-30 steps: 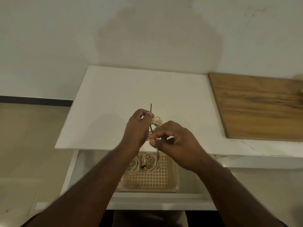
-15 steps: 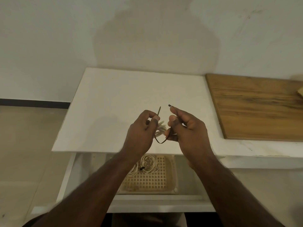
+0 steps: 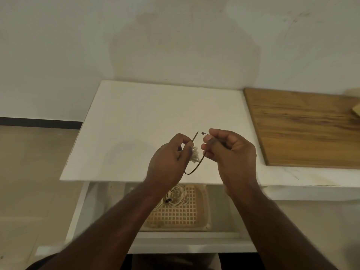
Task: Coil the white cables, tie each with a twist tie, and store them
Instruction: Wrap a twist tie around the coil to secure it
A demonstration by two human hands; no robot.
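Observation:
My left hand grips a small coiled white cable above the front of the white table. A dark twist tie loops under the coil. One end of the tie sticks up past my left thumb. My right hand pinches the other end, close beside the left hand. Most of the coil is hidden inside my left fist. Below the table edge, a beige mesh basket sits in an open drawer and holds a tied white cable coil.
A wooden board lies on the counter to the right, with a pale object at its far right edge. The white drawer front juts out toward me. The wall stands right behind the table, and tiled floor lies to the left.
My right hand swung the lower end of the tie up from under the coil, bending it into a U. Both tie ends now point up between my hands.

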